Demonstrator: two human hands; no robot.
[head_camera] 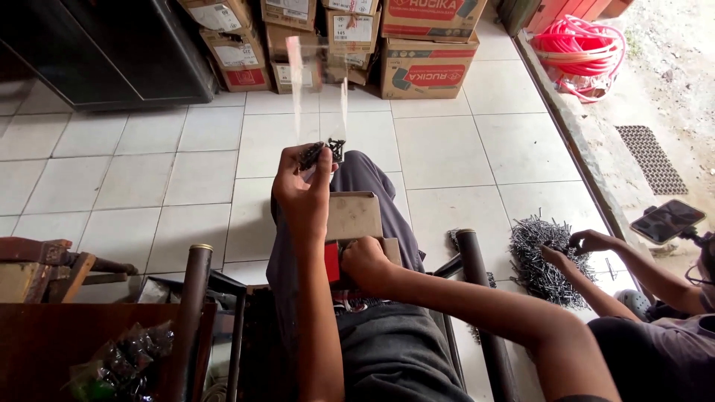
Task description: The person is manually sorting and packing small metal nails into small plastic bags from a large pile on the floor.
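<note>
Left hand (pixel 302 190) pinches clear bag (pixel 319 97) of dark screws, frame centre; right hand (pixel 365 260) closed inside small cardboard box (pixel 354 216) on lap. Co-worker's hands (pixel 573 249) sort nail pile (pixel 540 257) lower right; cartons (pixel 428 56) stacked at top.

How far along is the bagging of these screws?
Done: filled bags lie at lower left. In hand: the left hand holds up a clear bag with few screws; the right hand reaches into the small box. Left: a co-worker's nail pile.

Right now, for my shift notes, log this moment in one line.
left hand: holds up clear bag of dark screws | right hand: in small cardboard box on lap | co-worker's hands: at nail pile
</note>
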